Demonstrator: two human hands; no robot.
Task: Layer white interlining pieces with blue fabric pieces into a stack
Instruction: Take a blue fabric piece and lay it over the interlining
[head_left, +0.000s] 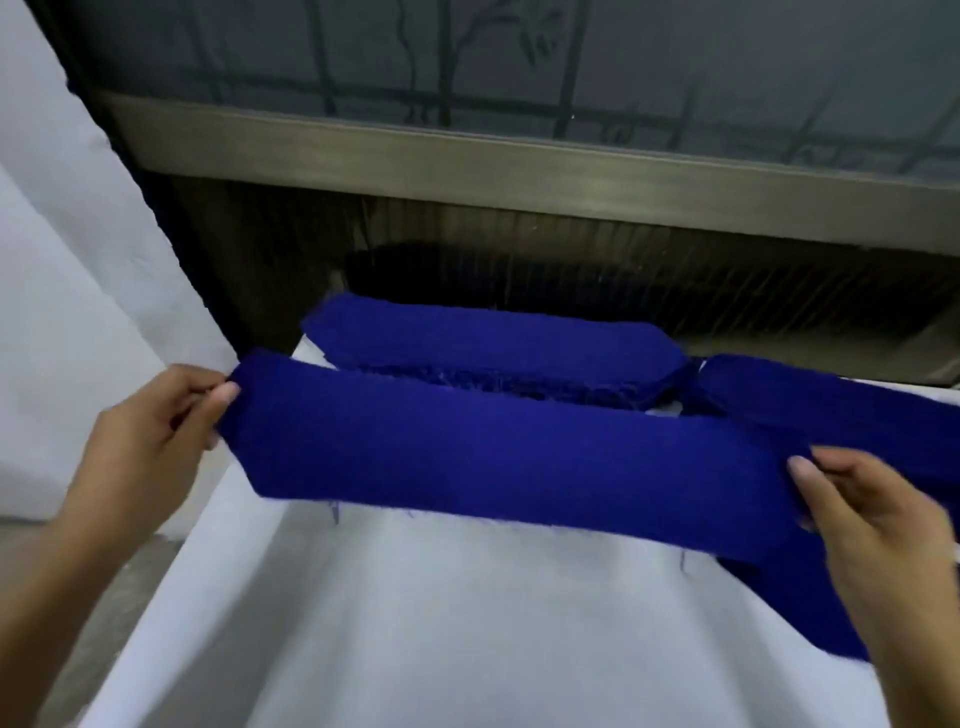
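Observation:
I hold a long blue fabric piece (498, 457) stretched between both hands, just above the white interlining (467, 623) that covers the table. My left hand (150, 441) pinches its left end between thumb and fingers. At the right end, my right hand (872, 525) grips it the same way. Behind it lies a stack of blue fabric pieces (493, 353) with frayed edges, resting on white material. More blue fabric (831, 410) lies to the right, partly hidden under my right hand.
A wall with a metal-framed window (519, 156) and a ribbed panel (675, 270) rises right behind the table. White cloth (78, 312) hangs at the left. The table's left edge drops to a grey floor (78, 623).

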